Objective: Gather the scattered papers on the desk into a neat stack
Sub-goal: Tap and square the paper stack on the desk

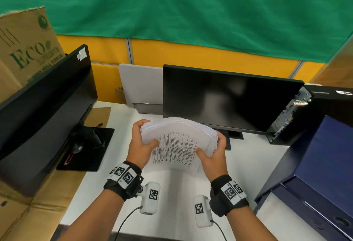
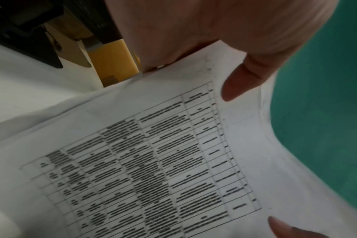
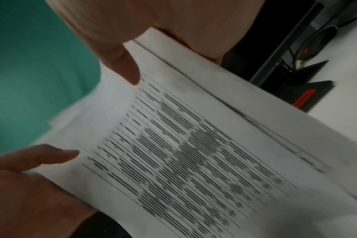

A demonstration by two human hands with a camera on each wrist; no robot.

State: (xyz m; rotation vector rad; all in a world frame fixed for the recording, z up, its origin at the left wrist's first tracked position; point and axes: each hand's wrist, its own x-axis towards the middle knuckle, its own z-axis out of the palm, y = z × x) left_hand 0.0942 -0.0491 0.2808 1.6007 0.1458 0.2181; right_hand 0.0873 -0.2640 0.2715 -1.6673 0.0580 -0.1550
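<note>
I hold a thick stack of white papers in the air above the white desk, in front of the middle monitor. The top sheet carries a printed table, and the stack bows upward in the middle. My left hand grips its left edge, thumb on top and fingers curled round the far corner. My right hand grips the right edge the same way. In the left wrist view the left thumb presses the printed sheet. In the right wrist view the right thumb lies on the sheet.
A dark monitor stands just behind the stack. A second monitor with a black stand is at the left, with cardboard boxes behind it. A PC tower and a dark blue box crowd the right.
</note>
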